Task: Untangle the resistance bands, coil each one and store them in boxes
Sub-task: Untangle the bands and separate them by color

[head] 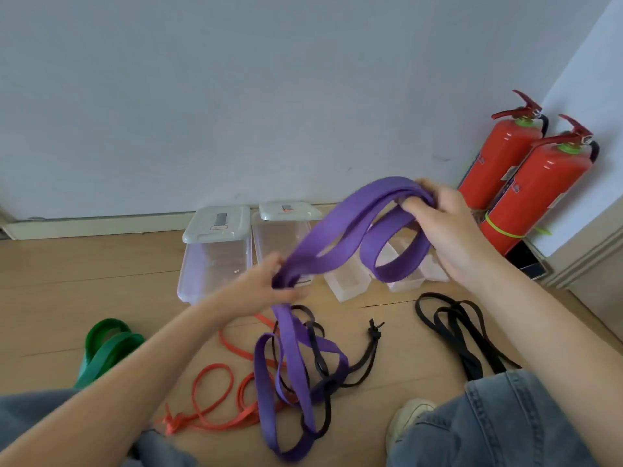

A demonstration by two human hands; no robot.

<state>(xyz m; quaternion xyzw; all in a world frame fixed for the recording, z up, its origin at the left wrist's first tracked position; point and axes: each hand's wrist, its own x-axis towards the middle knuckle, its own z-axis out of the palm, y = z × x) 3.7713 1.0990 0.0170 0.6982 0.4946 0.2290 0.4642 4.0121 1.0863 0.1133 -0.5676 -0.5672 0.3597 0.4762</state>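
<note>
A wide purple resistance band [332,230] stretches between my hands above the floor. My right hand [448,227] grips looped turns of it at the upper right, one loop hanging below. My left hand [266,284] pinches the band lower down; its tail drops to the floor, tangled with a thin black band [318,352] and an orange band [215,396]. Another black band [462,332] lies at the right, and a green band [108,345] at the left. Two lidded clear boxes [215,257] [283,237] and open clear boxes [350,284] stand by the wall.
Two red fire extinguishers [526,183] lean in the right corner by the wall. My jeans-clad knees [499,419] and a white shoe [408,419] sit at the bottom edge. The wooden floor [101,264] runs to a white baseboard.
</note>
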